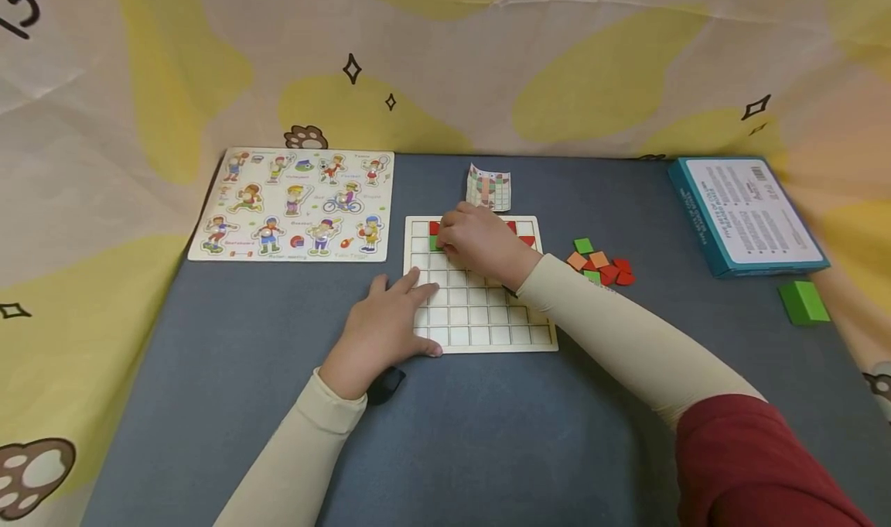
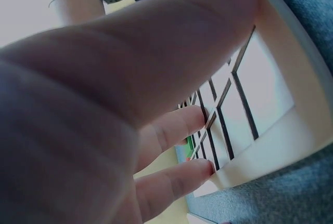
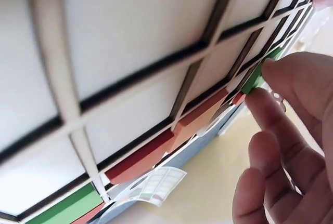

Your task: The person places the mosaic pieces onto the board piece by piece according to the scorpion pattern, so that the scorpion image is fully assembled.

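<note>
A white grid board (image 1: 480,342) with raised dividers lies in the middle of the table. My left hand (image 1: 383,326) rests on its left side, fingers spread, with the thumb at the near edge; the left wrist view shows the fingertips on the frame and cells. Over the board's far rows, my right hand (image 1: 487,241) pinches a green square tile (image 3: 254,77) between thumb and index finger, at a cell near the far left corner. Red tiles (image 1: 527,241) and an orange tile (image 3: 200,120) sit in the far rows. The right hand hides part of these rows.
Loose green, orange and red tiles (image 1: 608,275) lie right of the board. A small printed pattern sheet (image 1: 489,190) stands behind it. A picture puzzle board (image 1: 292,210) is at the left; a teal box (image 1: 752,217) and a green block (image 1: 803,303) are at the right.
</note>
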A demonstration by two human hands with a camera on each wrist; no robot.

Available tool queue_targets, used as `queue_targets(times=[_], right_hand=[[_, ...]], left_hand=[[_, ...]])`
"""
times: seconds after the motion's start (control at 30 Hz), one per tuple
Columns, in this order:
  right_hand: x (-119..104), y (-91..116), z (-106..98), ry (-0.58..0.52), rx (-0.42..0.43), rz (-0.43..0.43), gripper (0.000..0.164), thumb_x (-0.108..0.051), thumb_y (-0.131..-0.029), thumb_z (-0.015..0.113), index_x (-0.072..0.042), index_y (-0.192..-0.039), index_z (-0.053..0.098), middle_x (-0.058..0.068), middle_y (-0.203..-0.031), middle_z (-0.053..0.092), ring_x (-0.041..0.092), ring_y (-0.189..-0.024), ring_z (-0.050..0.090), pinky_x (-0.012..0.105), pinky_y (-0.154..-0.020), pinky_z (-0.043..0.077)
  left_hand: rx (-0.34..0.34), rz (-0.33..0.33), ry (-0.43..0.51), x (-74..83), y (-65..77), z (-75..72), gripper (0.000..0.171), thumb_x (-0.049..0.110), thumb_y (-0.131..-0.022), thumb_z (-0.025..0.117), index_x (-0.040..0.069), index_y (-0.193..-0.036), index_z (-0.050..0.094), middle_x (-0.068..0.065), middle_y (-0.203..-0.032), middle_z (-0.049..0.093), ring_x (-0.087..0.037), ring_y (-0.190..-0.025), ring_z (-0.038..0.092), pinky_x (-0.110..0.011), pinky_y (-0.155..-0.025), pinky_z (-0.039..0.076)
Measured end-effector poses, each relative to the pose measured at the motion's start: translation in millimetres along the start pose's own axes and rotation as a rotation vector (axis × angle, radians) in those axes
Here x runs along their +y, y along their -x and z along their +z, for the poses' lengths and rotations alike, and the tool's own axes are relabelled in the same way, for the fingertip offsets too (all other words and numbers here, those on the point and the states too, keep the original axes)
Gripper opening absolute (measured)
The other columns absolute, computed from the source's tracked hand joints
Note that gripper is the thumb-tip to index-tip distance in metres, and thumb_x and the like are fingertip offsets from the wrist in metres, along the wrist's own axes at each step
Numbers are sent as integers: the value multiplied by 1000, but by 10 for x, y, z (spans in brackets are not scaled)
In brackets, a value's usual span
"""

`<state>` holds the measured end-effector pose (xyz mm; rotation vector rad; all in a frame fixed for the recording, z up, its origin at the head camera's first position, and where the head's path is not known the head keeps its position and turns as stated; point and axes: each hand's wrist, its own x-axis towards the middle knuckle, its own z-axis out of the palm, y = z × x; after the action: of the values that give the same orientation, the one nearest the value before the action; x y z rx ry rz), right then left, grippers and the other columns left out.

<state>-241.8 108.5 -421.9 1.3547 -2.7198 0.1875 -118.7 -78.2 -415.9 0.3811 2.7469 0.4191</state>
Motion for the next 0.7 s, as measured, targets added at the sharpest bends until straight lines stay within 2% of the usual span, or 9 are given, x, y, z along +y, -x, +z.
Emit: queue_targets(times=[0.27,0.4,0.53,0.7], right_hand=[[-88,35,-3,-75,-69,67,14,-14,-100,75,-11,-109,84,7,-109,76,28,-99,64,39,-95,52],[-64,120,-54,-134,-81,130,19,-16,-102,69,-10,-114,83,7,-112,75,28,-107,65,43,-104,49],[115,402,-162,-176,-72,265,21,-20,-103,68,-10,-115,82,6,-115,75,29,-113,64,46,-107,46],[517,967,-306,-97,-77,456,20,-15,-99,73,-3,-113,81,14,-114,77,36,-111,65,52,-106,46]], left_hand=[[4,3,1,-10,-2,-6,98,53,-71,97,23,-155,57,-12,-169,37,-44,-136,41,-55,-75,57],[7,1,-6,-18,-5,2,98,54,-71,96,23,-155,57,-12,-169,37,-44,-136,41,-55,-75,57],[6,1,-6,-15,-7,10,98,53,-71,97,23,-156,57,-12,-169,37,-44,-137,40,-55,-76,57],[8,-1,9,-9,-9,15,98,51,-71,98,22,-155,58,-12,-169,36,-44,-137,40,-54,-75,57]])
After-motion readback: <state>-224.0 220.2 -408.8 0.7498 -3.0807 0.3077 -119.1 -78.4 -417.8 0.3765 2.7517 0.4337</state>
